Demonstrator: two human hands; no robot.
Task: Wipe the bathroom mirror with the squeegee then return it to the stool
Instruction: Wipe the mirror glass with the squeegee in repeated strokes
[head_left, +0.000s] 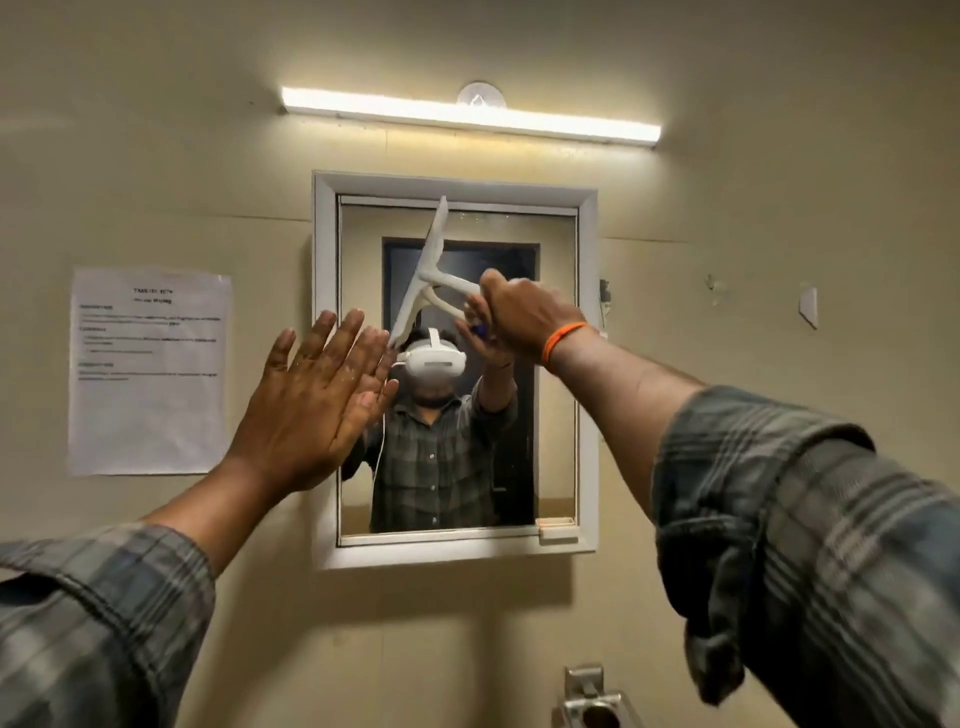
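Both arms wear a long-sleeved shirt in a grey plaid with pale and dark crossing stripes. The left sleeve (93, 618) is pushed back to mid-forearm, its cuff edge folded. The right sleeve (810, 545) is rolled back above the forearm into a thick bunched fold, with a loose flap of cuff hanging below. The right wrist carries a thin orange band (563, 345). The left hand (311, 405) and right hand (524, 317) are bare, without gloves or rings
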